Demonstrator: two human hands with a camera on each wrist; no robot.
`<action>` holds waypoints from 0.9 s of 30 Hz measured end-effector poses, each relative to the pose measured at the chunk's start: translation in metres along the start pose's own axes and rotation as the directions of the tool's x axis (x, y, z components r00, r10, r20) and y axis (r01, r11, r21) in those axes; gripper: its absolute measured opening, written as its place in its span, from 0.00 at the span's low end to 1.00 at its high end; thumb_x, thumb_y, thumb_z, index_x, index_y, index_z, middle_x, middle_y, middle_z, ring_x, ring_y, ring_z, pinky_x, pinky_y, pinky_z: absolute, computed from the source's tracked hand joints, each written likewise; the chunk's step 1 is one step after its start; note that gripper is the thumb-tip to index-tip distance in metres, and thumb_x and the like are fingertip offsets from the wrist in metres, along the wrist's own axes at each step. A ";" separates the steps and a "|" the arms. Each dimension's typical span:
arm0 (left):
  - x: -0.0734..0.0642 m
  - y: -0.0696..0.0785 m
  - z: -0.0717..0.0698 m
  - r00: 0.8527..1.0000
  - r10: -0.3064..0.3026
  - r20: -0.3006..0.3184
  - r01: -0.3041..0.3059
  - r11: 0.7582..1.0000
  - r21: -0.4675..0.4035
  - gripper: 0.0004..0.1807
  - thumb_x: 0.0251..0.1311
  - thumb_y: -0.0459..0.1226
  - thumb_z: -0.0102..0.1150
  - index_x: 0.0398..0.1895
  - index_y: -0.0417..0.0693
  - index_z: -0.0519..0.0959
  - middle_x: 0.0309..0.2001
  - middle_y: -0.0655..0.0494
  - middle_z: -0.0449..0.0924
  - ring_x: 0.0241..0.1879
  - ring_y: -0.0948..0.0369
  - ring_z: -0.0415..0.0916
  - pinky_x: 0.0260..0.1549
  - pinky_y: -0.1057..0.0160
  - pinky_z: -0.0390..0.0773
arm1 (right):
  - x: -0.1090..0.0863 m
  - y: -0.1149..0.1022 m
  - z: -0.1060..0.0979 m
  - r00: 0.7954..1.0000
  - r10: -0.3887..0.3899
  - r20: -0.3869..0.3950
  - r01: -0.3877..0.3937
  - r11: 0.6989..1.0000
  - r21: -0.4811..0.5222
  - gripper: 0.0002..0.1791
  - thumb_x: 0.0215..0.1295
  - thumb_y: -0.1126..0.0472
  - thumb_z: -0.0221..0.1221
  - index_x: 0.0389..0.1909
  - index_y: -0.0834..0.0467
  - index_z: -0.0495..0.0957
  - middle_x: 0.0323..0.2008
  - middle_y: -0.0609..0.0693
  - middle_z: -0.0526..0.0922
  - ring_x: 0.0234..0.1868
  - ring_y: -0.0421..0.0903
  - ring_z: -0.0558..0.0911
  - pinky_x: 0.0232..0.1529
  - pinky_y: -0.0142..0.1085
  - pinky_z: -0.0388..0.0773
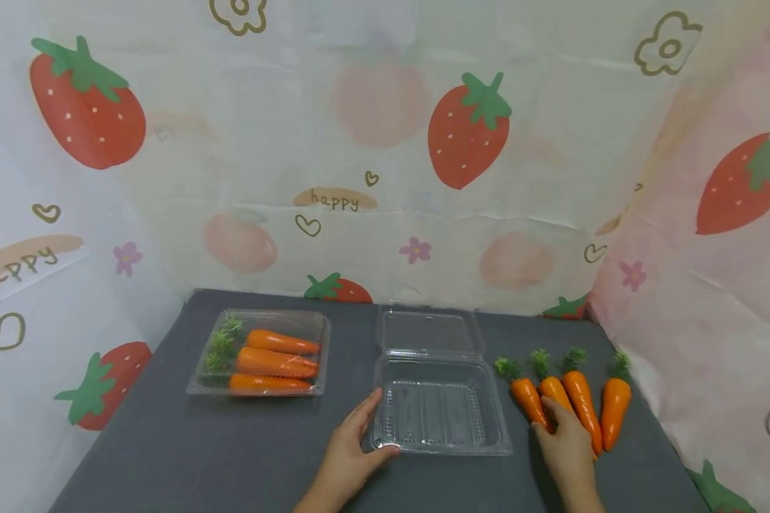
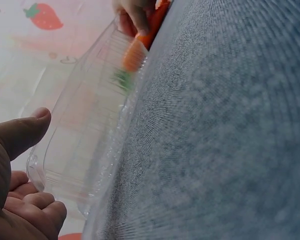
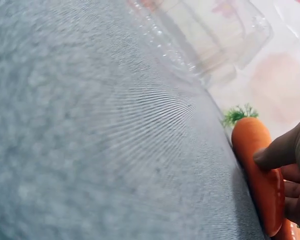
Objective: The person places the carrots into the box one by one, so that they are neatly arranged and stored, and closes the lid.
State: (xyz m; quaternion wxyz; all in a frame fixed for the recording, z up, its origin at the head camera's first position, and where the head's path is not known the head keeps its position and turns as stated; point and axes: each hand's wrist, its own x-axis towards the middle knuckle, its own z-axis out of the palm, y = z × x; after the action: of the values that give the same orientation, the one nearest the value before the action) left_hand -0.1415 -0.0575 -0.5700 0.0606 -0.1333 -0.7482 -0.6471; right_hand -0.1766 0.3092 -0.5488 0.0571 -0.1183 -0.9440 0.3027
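An open clear plastic box [image 1: 439, 413] with a hinged lid lies in the middle of the dark table, nothing inside it. At its near left corner is my left hand [image 1: 353, 449], thumb along the front rim and fingers beside the left wall; the left wrist view shows thumb and fingers spread apart at the corner. My right hand [image 1: 566, 445] pinches the leftmost orange carrot [image 1: 527, 399] of the group on the right. The right wrist view has the thumb [image 3: 270, 156] on one side of the carrot and fingers behind it.
More carrots [image 1: 614, 413] with green tops lie side by side under and beyond my right hand. A closed clear box [image 1: 263, 388] holding several carrots sits at the left. A strawberry-print cloth [image 1: 372, 235] hangs around the table's back and sides.
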 end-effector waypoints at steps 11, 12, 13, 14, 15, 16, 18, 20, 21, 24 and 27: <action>-0.001 -0.002 0.000 1.000 -0.004 -0.012 0.005 0.999 0.044 0.51 0.44 0.35 0.83 0.75 0.42 0.68 0.75 0.48 0.67 0.75 0.50 0.62 0.71 0.71 0.62 | -0.001 0.000 0.004 0.997 0.044 -0.067 -0.040 0.998 0.058 0.27 0.68 0.67 0.62 0.67 0.68 0.73 0.63 0.70 0.77 0.63 0.69 0.75 0.61 0.65 0.74; -0.001 -0.002 0.000 1.000 -0.004 -0.013 0.005 0.999 0.044 0.51 0.44 0.35 0.83 0.75 0.43 0.68 0.75 0.47 0.67 0.75 0.50 0.62 0.71 0.71 0.63 | -0.002 0.000 0.004 0.996 0.041 -0.074 -0.037 0.997 0.062 0.27 0.68 0.67 0.62 0.67 0.68 0.74 0.63 0.69 0.77 0.63 0.69 0.75 0.61 0.64 0.74; -0.001 -0.002 0.000 1.000 -0.005 -0.012 0.005 0.999 0.043 0.51 0.44 0.35 0.83 0.75 0.42 0.68 0.75 0.47 0.67 0.75 0.50 0.62 0.71 0.71 0.63 | -0.002 0.001 0.004 0.996 0.037 -0.084 -0.031 0.997 0.068 0.26 0.68 0.67 0.63 0.66 0.68 0.74 0.63 0.69 0.77 0.63 0.68 0.75 0.61 0.64 0.74; -0.001 -0.002 0.000 1.000 -0.006 -0.011 0.007 0.999 0.044 0.51 0.44 0.35 0.83 0.75 0.43 0.68 0.75 0.47 0.67 0.75 0.50 0.62 0.71 0.71 0.62 | -0.002 0.001 0.004 0.995 0.031 -0.095 -0.024 0.997 0.071 0.26 0.68 0.67 0.63 0.66 0.67 0.75 0.63 0.69 0.78 0.63 0.68 0.76 0.61 0.64 0.74; -0.001 -0.001 0.000 1.000 -0.007 -0.010 0.008 0.999 0.044 0.51 0.44 0.36 0.83 0.75 0.43 0.68 0.75 0.48 0.67 0.75 0.51 0.61 0.71 0.71 0.62 | -0.002 0.001 0.004 0.994 0.026 -0.106 -0.018 0.997 0.075 0.26 0.67 0.67 0.63 0.66 0.68 0.75 0.62 0.68 0.78 0.62 0.68 0.76 0.61 0.63 0.74; -0.001 -0.001 0.001 1.000 -0.006 -0.009 0.007 0.999 0.044 0.51 0.45 0.35 0.83 0.75 0.42 0.68 0.75 0.48 0.67 0.75 0.51 0.61 0.71 0.71 0.62 | -0.003 0.001 0.004 0.993 0.022 -0.116 -0.012 0.997 0.081 0.25 0.67 0.67 0.63 0.65 0.67 0.75 0.62 0.68 0.79 0.62 0.68 0.77 0.61 0.63 0.75; -0.001 -0.001 0.001 1.000 -0.002 -0.009 0.003 0.999 0.041 0.51 0.44 0.35 0.82 0.75 0.41 0.68 0.75 0.48 0.67 0.75 0.50 0.62 0.71 0.71 0.63 | -0.004 0.001 0.003 0.991 0.015 -0.135 -0.002 0.996 0.092 0.25 0.67 0.67 0.63 0.64 0.68 0.76 0.61 0.68 0.79 0.61 0.68 0.77 0.60 0.63 0.75; -0.001 -0.001 0.001 1.000 -0.001 -0.008 0.001 0.999 0.046 0.50 0.45 0.34 0.82 0.75 0.41 0.68 0.75 0.48 0.67 0.75 0.50 0.62 0.71 0.69 0.63 | -0.004 0.001 0.002 0.990 0.018 -0.143 -0.003 0.994 0.108 0.25 0.68 0.67 0.63 0.64 0.68 0.76 0.61 0.69 0.79 0.60 0.68 0.77 0.59 0.63 0.76; -0.001 -0.001 0.001 1.000 0.001 -0.009 0.000 0.999 0.051 0.50 0.45 0.34 0.82 0.75 0.41 0.68 0.75 0.48 0.67 0.74 0.50 0.62 0.71 0.68 0.64 | -0.005 0.000 0.002 0.990 0.024 -0.142 -0.007 0.993 0.121 0.25 0.68 0.67 0.63 0.65 0.68 0.75 0.61 0.69 0.79 0.60 0.68 0.77 0.59 0.63 0.76; -0.001 0.000 0.000 1.000 0.000 -0.009 0.001 0.998 0.067 0.50 0.45 0.36 0.82 0.75 0.42 0.68 0.75 0.49 0.67 0.74 0.50 0.63 0.71 0.64 0.66 | -0.005 -0.002 0.001 0.986 0.024 -0.164 0.000 0.989 0.147 0.25 0.69 0.67 0.63 0.66 0.67 0.75 0.61 0.69 0.79 0.59 0.67 0.79 0.58 0.62 0.77; -0.002 0.000 0.000 1.000 -0.005 -0.006 0.005 0.998 0.065 0.50 0.45 0.36 0.82 0.75 0.42 0.68 0.75 0.48 0.67 0.74 0.50 0.63 0.71 0.63 0.66 | -0.005 -0.005 -0.001 0.979 0.000 -0.204 0.034 0.985 0.167 0.25 0.68 0.68 0.64 0.65 0.66 0.76 0.59 0.67 0.81 0.57 0.64 0.81 0.56 0.59 0.80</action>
State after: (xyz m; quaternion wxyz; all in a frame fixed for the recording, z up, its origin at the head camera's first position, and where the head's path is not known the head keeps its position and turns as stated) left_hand -0.1401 -0.0578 -0.5705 0.0655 -0.1273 -0.7691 -0.6229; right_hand -0.1720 0.3046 -0.5453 0.1659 -0.1353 -0.9050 0.3677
